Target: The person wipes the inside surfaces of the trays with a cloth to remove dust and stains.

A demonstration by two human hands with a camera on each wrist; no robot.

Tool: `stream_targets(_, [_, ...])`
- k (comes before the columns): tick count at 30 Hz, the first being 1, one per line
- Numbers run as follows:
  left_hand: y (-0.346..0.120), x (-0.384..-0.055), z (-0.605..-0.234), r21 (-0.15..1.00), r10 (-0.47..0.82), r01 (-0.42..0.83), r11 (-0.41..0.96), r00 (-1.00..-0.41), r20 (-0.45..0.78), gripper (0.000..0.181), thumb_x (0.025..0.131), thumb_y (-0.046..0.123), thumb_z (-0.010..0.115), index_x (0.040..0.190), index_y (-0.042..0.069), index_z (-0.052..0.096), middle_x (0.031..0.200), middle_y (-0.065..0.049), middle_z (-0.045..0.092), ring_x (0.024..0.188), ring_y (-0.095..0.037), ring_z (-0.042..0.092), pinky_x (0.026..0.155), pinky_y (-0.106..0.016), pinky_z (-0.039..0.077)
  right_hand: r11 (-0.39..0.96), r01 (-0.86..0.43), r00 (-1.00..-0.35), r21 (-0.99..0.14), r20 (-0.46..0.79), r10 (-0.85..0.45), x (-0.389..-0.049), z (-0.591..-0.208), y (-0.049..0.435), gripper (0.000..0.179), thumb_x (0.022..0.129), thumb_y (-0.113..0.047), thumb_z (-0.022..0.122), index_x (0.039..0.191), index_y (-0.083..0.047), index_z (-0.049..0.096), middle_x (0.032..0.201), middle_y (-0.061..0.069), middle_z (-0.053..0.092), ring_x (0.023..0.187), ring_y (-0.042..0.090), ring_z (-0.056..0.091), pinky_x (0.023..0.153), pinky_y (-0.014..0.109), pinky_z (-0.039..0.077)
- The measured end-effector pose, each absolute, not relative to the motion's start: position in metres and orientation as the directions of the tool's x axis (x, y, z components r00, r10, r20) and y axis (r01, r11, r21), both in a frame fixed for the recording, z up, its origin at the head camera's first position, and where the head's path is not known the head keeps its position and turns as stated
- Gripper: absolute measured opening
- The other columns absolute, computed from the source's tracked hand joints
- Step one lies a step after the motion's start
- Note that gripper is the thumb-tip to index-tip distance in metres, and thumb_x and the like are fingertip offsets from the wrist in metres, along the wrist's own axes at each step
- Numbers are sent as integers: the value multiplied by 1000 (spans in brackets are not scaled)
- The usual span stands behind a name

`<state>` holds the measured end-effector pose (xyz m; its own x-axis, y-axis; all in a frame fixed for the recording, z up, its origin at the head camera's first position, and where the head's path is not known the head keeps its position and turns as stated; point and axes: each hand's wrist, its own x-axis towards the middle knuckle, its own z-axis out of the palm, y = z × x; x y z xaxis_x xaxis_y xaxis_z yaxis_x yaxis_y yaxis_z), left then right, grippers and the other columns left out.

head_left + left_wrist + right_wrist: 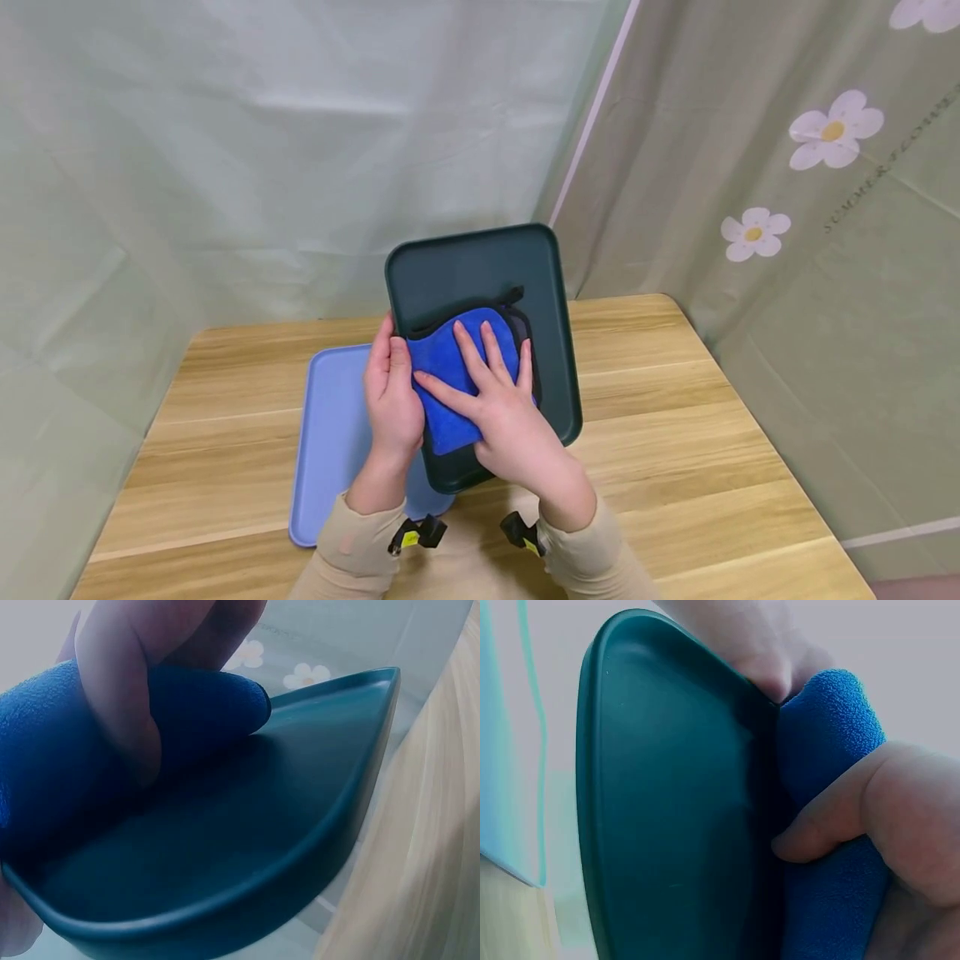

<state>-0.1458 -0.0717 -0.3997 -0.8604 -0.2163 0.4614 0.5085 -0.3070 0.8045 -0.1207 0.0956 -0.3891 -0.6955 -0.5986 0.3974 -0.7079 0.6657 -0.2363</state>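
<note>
A dark green tray [465, 262] is held tilted above the table, its raised rim facing me. Along its left edge my left hand [393, 408] grips the rim, thumb at the front and fingers partly hidden behind. A bright blue cloth [438, 367] with a dark border lies against the tray's inner face. Over the cloth, my right hand [502, 408] spreads its straight fingers and presses it to the tray. From the right wrist view, the thumb [821, 825] lies across the plush cloth. The tray's lower corner shows bare in the left wrist view.
A light blue tray [326, 433] lies flat on the wooden table [217, 467], partly beneath the green tray and left forearm. Pale curtains [315, 167] hang behind and beside the table, the right one printed with white flowers. Dark straps sit at both wrists.
</note>
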Motion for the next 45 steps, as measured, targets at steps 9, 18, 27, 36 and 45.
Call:
stream_targets(9, [-72, -147, -401, 790, -212, 519, -327, -855, 474, 47, 118, 21, 36, 161, 4, 45, 156, -15, 54, 139, -32, 54, 110, -37, 50, 664, -709, -696, -239, 391, -603, -121, -390, 97, 119, 65, 19, 74, 164, -40, 44, 180, 4, -10, 162, 37, -16, 113, 85, -5])
stream_targets(18, [-70, -148, -400, 789, -221, 531, -311, -847, 483, 46, 118, 19, 37, 160, 3, 47, 154, -16, 56, 136, -32, 56, 109, -37, 51, 666, -698, -711, -262, 360, -603, -124, -387, 106, 116, 68, 17, 73, 163, -42, 45, 180, -1, -10, 163, 33, -15, 117, 80, -9])
stream_targets(27, [-71, -147, -401, 802, -243, 534, -267, -843, 480, 47, 118, 19, 38, 161, 1, 44, 160, -14, 51, 147, -29, 47, 121, -37, 39, 672, -684, -726, -282, 353, -591, -128, -385, 118, 119, 67, 21, 68, 163, -44, 43, 180, -3, -10, 163, 32, -15, 118, 77, -13])
stream_targets(36, [-72, -146, -399, 797, -244, 532, -287, -845, 476, 48, 118, 20, 39, 161, 0, 44, 160, -15, 51, 145, -29, 50, 116, -36, 45, 695, -642, -763, -324, 362, -536, -132, -383, 129, 121, 64, 23, 61, 162, -45, 45, 180, -5, -8, 163, 31, -13, 118, 77, -12])
stream_targets(45, [-71, -145, -399, 812, -275, 521, -264, -847, 454, 48, 117, 18, 40, 160, -4, 42, 160, -17, 50, 145, -26, 50, 118, -34, 42, 702, -627, -774, -338, 379, -508, -135, -382, 139, 117, 67, 24, 59, 162, -43, 47, 180, -2, -5, 163, 33, -11, 119, 76, -12])
